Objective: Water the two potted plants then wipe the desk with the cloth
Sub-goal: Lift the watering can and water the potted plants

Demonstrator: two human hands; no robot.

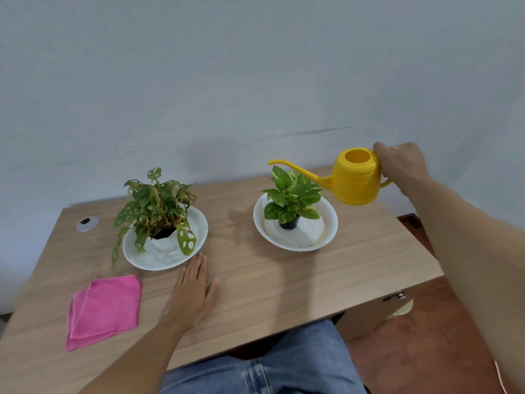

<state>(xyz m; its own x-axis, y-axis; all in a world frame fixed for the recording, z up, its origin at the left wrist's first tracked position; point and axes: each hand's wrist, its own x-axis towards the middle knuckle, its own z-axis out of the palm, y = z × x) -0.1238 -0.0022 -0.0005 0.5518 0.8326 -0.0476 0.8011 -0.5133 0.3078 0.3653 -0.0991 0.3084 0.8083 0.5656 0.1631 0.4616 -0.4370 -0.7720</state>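
While the right hand (402, 163) holds the yellow watering can (356, 177) aloft by its handle, fingers closed, the spout tip sits above the right plant (292, 194): watering is in hand. Next, tilt forward over its black pot (289, 223), which stands in a white bowl (331, 226). Left of that bowl: the second plant (156, 203), left hand (193, 291) flat and empty, pink cloth (105, 308) untouched on the desk (355, 268)

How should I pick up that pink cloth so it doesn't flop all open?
Take the cloth at its near left corner, where the folded layers show stacked, coming from above with the left hand, which lies flat on the desk just right of it. It lies flat, so pinch all layers together; a grip on the top layer alone would probably unfold it.
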